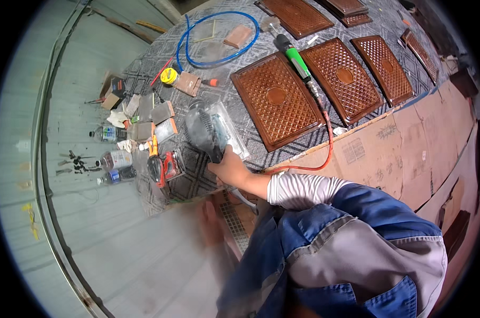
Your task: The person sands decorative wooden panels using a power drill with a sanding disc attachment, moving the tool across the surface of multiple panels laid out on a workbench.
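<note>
My right hand (231,167) is closed round the black handle of a dusty dark-grey hand tool (200,126) with a bulky rounded head; its exact kind is unclear. Right beside that head lies a pale, clear-looking rectangular case (230,127) on the patterned grey cloth. To the left of the tool are a grey abrasive block (163,112) and a red and black gadget (171,165). I cannot see my left hand; below the table edge the picture is smeared.
Brown lattice-patterned panels (277,98) cover the right side. A green and black air tool (298,62) with a red hose (331,146) lies between two. A blue hose (218,62) coils at the back. Plastic bottles (115,159) stand at the left edge. Cardboard (388,143) covers the near side.
</note>
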